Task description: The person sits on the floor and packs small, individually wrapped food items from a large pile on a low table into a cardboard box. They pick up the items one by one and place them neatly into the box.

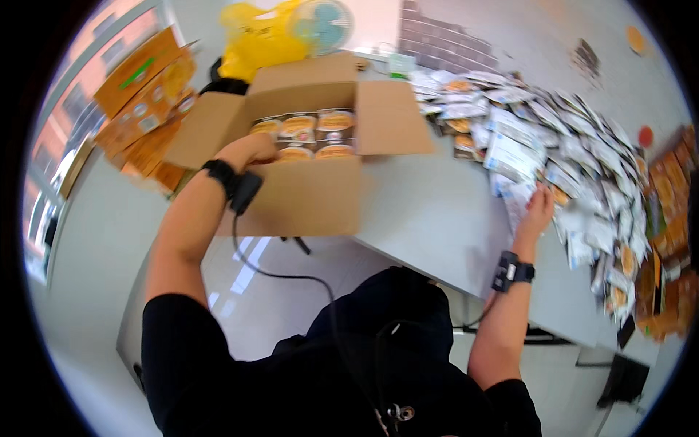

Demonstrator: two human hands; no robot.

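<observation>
An open cardboard box (295,191) sits at the table's edge, with its flaps spread outward. Inside are rows of brown printed packets (297,128) showing pictures of food. My left hand (254,148) reaches over the box's near left side, its fingertips low among the packets and partly hidden. On the right, my right hand (538,210) is at the near edge of a large heap of pouches (579,142), with thumb and fingers on a white packet (517,199). That packet is blurred. Both wrists wear black strapped devices with cables.
Stacked cardboard cartons (147,93) stand left of the box. Behind it are a yellow plastic bag (259,38) and a fan (322,24). More brown packages (669,202) line the far right. A cable (284,276) hangs from my left wrist across my body.
</observation>
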